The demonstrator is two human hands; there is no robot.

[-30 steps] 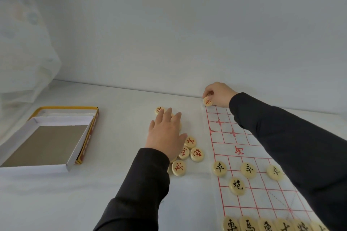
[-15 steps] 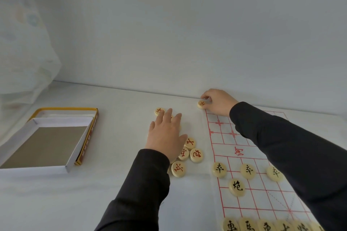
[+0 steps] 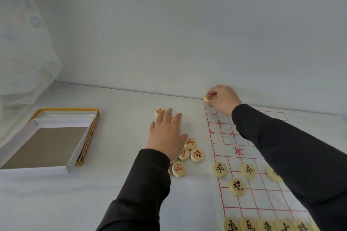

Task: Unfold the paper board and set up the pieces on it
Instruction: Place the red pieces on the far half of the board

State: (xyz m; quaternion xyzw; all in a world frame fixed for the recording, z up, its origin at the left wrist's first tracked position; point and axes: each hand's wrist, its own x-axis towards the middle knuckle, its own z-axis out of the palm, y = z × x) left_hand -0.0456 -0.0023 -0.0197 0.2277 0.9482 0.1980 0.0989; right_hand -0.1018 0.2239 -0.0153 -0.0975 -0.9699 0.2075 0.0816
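Just beyond the far left corner of the paper board (image 3: 223, 148), close to the wall (image 3: 187, 43), a red-marked piece (image 3: 208, 97) pinched between thumb and fingertips of the right hand (image 3: 224, 100); lifted or already touching down, cannot tell. Board unfolded flat on the worktop (image 3: 112, 184), right of centre, with black pieces (image 3: 237, 186) set on its near half: a row along the near edge and a few farther in. Far half bare of pieces where visible. Just left of the board, the left hand (image 3: 167, 134) laid flat with fingers straight over the loose red pieces (image 3: 190, 153), gripping nothing; a lone red piece (image 3: 159, 111) at its fingertips. Open box (image 3: 43, 142) well apart at the far left of the worktop. Likely trouble from here: the held piece put down off the printed corner, being slightly outside the grid now; the thin paper dragged, or a black piece knocked, by the dark right sleeve (image 3: 281, 146) lying across the board; the loose pile scattered if pressed and slid carelessly.
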